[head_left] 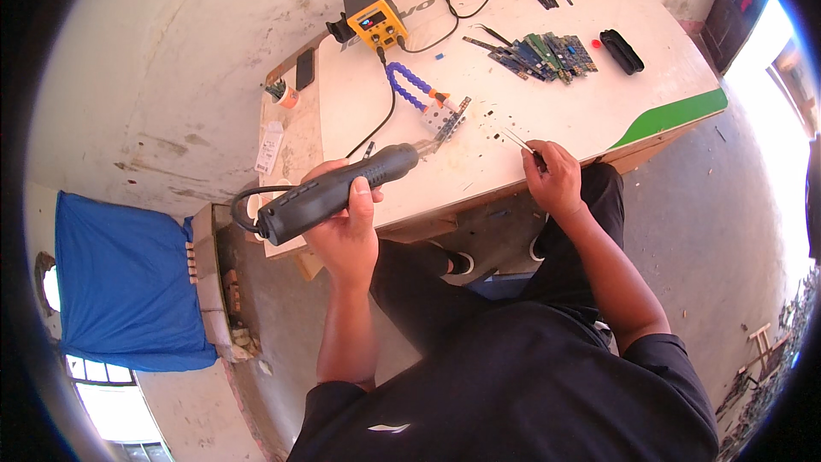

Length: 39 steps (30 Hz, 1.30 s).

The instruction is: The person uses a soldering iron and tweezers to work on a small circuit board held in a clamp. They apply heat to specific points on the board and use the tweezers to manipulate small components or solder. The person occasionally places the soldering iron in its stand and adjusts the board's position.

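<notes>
My left hand [346, 227] is wrapped round a black hot air gun [333, 192], its nozzle end aimed at the work on the table. In my right hand [554, 178] a pair of tweezers [518, 140] is pinched, tips toward the left. Between the two stands a small metal holder [434, 115] with blue flexible arms [405, 77] and a circuit board [453, 120] at its edge. Small dark components [496, 135] lie scattered on the tabletop beside the tweezer tips.
A yellow and black rework station [375, 17] stands at the back, cables running from it. Several circuit boards [547, 58] lie fanned out near a black case [622, 51]. A phone [305, 69] and a cup of tools [282, 94] sit along the left edge.
</notes>
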Motion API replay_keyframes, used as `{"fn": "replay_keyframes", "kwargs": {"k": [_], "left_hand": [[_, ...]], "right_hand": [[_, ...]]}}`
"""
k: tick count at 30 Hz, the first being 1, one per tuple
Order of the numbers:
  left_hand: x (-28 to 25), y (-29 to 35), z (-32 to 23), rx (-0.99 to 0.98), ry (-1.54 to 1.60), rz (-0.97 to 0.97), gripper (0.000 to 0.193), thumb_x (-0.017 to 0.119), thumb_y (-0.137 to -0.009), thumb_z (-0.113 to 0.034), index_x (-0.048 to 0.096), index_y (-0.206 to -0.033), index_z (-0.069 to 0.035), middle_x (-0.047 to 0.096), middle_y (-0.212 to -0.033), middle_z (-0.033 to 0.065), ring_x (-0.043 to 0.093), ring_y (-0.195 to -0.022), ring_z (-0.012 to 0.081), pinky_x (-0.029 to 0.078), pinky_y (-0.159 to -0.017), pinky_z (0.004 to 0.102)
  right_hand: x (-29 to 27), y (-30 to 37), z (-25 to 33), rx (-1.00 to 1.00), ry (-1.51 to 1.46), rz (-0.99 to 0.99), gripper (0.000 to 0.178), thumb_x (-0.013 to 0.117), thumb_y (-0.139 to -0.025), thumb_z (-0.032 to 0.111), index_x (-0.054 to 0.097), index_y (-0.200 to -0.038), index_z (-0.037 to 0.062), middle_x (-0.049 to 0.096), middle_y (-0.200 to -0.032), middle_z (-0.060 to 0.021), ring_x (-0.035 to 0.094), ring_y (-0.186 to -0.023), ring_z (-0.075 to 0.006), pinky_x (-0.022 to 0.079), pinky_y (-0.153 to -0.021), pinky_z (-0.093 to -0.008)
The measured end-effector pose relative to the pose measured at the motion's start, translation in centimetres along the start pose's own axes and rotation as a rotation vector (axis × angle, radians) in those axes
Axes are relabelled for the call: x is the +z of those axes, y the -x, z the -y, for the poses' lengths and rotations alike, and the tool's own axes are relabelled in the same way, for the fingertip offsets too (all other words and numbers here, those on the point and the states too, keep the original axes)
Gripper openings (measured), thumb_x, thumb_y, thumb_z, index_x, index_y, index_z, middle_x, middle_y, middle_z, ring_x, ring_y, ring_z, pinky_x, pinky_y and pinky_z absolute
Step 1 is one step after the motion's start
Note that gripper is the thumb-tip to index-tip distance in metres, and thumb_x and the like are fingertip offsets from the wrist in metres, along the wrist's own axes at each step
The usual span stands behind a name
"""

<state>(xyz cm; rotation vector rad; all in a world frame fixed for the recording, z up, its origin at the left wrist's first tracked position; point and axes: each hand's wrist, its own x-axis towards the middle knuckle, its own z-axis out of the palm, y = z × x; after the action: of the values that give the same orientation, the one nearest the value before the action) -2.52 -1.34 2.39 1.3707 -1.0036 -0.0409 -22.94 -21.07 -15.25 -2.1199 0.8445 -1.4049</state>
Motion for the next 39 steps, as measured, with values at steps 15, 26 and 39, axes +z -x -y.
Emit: {"fn": "replay_keyframes", "kwargs": {"k": [15,26,39], "left_hand": [[-0.25,-0.58,0.57,-0.004,0.004,0.009,0.033,0.071,-0.101,-0.003,0.057,-0.129,0.005,0.07,-0.104,0.0137,0.072,-0.076,0.0165,0.062,-0.071,0.0291],[0.53,-0.37,0.18,-0.004,0.032,0.017,0.033,0.071,-0.101,-0.004,0.057,-0.13,0.005,0.07,-0.104,0.0135,0.072,-0.076,0.0167,0.062,-0.07,0.0297],[0.43,-0.38,0.41,-0.004,0.036,0.031,0.034,0.071,-0.102,-0.005,0.056,-0.13,0.005,0.07,-0.106,0.0143,0.072,-0.077,0.0166,0.062,-0.072,0.0302]], "right_hand": [[-0.17,-0.1,0.22,0.03,-0.02,0.018,0.011,0.078,-0.093,0.006,0.073,-0.102,0.0031,0.066,-0.077,-0.0108,0.064,-0.064,-0.0272,0.052,-0.061,-0.0381],[-0.16,-0.1,0.22,0.007,-0.002,0.008,0.01,0.078,-0.093,0.007,0.072,-0.101,0.0038,0.065,-0.075,-0.01,0.064,-0.062,-0.026,0.052,-0.06,-0.0383],[-0.13,-0.05,0.13,0.015,-0.012,0.005,0.011,0.078,-0.093,0.007,0.072,-0.102,0.0039,0.066,-0.076,-0.0099,0.064,-0.063,-0.0261,0.052,-0.06,-0.0385]]}}
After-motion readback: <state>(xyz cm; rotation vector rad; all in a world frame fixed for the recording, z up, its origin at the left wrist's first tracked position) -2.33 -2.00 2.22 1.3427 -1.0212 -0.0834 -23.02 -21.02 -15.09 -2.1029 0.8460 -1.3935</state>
